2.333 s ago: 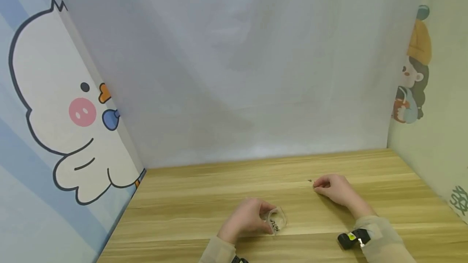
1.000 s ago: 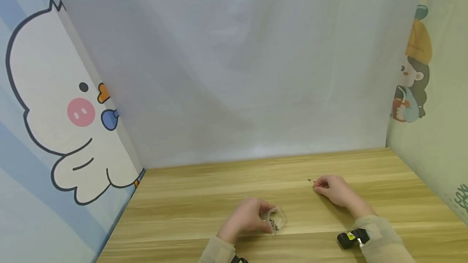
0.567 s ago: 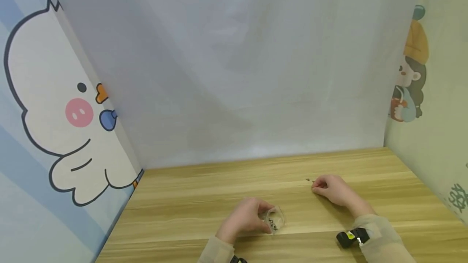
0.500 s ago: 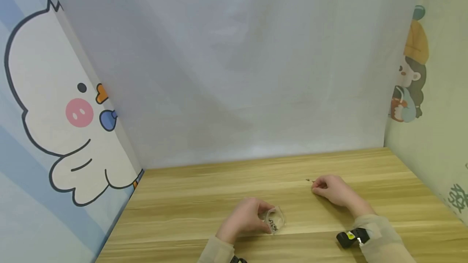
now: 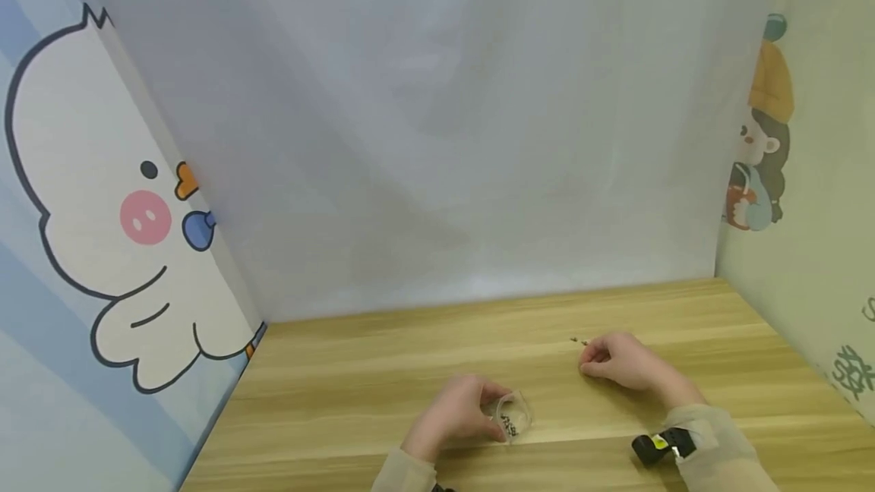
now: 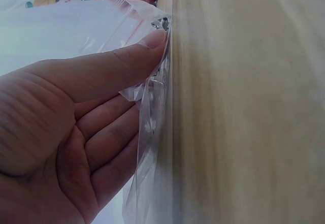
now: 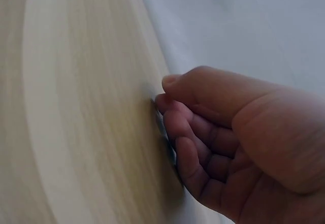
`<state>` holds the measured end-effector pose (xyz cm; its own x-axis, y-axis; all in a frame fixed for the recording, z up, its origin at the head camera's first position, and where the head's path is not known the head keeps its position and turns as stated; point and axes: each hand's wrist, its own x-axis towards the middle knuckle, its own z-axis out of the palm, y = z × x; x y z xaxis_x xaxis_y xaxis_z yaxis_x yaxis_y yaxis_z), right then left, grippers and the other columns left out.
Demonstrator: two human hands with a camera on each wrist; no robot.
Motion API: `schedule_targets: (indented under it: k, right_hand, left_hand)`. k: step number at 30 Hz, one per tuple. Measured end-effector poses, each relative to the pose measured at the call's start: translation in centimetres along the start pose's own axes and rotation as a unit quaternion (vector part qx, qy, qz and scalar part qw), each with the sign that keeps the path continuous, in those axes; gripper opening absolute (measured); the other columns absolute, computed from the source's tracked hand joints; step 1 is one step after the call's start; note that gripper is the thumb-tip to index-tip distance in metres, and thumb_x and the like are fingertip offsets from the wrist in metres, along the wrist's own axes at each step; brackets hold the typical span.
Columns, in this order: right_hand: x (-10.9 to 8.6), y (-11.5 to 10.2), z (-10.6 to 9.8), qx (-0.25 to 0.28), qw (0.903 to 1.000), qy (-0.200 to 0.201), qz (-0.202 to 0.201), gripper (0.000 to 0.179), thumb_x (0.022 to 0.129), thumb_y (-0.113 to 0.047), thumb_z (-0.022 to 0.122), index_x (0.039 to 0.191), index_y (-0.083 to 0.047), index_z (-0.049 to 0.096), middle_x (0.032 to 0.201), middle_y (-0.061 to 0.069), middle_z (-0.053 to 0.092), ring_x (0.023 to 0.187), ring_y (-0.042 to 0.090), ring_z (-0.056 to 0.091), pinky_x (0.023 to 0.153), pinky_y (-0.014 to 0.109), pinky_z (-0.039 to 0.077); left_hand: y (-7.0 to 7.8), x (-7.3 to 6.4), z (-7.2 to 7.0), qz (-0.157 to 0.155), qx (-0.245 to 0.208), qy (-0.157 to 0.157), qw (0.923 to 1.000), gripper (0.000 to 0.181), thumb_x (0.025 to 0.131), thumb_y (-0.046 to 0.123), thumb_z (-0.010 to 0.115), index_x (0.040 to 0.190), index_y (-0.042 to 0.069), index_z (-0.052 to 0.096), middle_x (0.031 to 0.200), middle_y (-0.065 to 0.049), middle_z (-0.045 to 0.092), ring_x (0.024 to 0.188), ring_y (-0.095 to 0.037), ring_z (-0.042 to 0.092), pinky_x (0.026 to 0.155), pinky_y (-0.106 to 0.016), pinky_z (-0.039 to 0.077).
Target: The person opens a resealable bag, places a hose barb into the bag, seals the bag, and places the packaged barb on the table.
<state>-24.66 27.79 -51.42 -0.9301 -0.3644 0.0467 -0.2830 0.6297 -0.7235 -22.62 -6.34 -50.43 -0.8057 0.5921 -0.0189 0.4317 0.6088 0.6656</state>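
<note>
My left hand [image 5: 458, 412] pinches a small clear plastic zip bag [image 6: 146, 148] whose mouth bulges open, low over the table's middle. Small dark screws [image 5: 508, 425] lie in the bag; in the left wrist view, some metal pieces [image 6: 160, 24] show by the thumb tip. Farther back on the right, my right hand [image 5: 623, 361] is at the tabletop with loosely bent fingers. Thumb and index tip stand slightly apart, with nothing visible between them. Two tiny dark screw-like pieces [image 5: 578, 341] lie on the wood just beyond its fingertips.
The wood-grain table [image 5: 355, 370] meets a pale grey sheet [image 5: 437, 173] at the back. Printed side walls flank it, a cartoon duck [image 5: 89, 135] on the left and a cartoon child [image 5: 759, 165] on the right. A black wrist camera [image 5: 659, 445] sits on the right sleeve.
The right hand has drawn slightly back toward me, and its thumb and index finger have parted. A second tiny piece now lies apart from its fingertips. The left hand keeps its grip on the bag.
</note>
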Motion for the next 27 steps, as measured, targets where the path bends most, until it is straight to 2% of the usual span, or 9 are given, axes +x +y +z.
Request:
schedule_targets:
  k: [7,15,20,24,27]
  right_hand:
    - [-0.3,-0.5,0.1,0.006,0.9993,-0.037,-0.004,0.007,0.096,-0.019,0.080,0.097,-0.012,0.078,0.092,-0.005,0.074,0.084,0.012,0.064,0.076,0.029,0.053]
    - [0.1,-1.6,1.0,0.015,0.9968,-0.071,-0.032,0.007,0.095,-0.020,0.081,0.096,-0.013,0.078,0.090,-0.008,0.073,0.083,0.009,0.066,0.076,0.027,0.055]
    - [0.5,-2.6,1.7,0.028,0.9945,-0.087,-0.051,0.008,0.095,-0.019,0.080,0.095,-0.011,0.078,0.087,-0.007,0.074,0.079,0.010,0.068,0.071,0.027,0.056]
    - [0.8,-3.5,2.4,0.034,0.9925,-0.097,-0.065,0.002,0.093,-0.015,0.080,0.092,-0.015,0.078,0.084,-0.007,0.074,0.076,0.009,0.068,0.069,0.026,0.057]
    - [0.9,-4.2,3.0,0.047,0.9905,-0.107,-0.074,0.006,0.093,-0.011,0.079,0.092,-0.017,0.078,0.083,-0.007,0.074,0.076,0.009,0.069,0.070,0.026,0.057]
  left_hand:
    - [-0.2,0.0,0.1,0.002,0.008,0.005,1.0000,0.060,0.065,0.009,0.100,0.122,0.013,0.080,0.116,0.003,0.080,0.100,-0.005,0.068,0.097,-0.030,0.053]
    - [-0.2,0.0,0.1,0.003,0.019,0.009,0.9998,0.060,0.065,0.011,0.100,0.122,0.013,0.080,0.116,0.004,0.080,0.101,-0.005,0.068,0.098,-0.031,0.053]
    - [-0.1,0.0,0.2,0.003,0.022,0.008,0.9997,0.061,0.065,0.011,0.100,0.123,0.014,0.080,0.117,0.004,0.080,0.102,-0.005,0.068,0.099,-0.031,0.053]
    - [-0.2,0.1,0.1,0.004,0.023,0.006,0.9997,0.062,0.065,0.011,0.101,0.124,0.013,0.080,0.118,0.004,0.079,0.103,-0.004,0.068,0.099,-0.029,0.052]
    - [-0.2,0.2,0.1,0.001,0.022,0.005,0.9997,0.063,0.065,0.012,0.101,0.124,0.014,0.080,0.119,0.005,0.079,0.104,-0.003,0.067,0.098,-0.027,0.051]
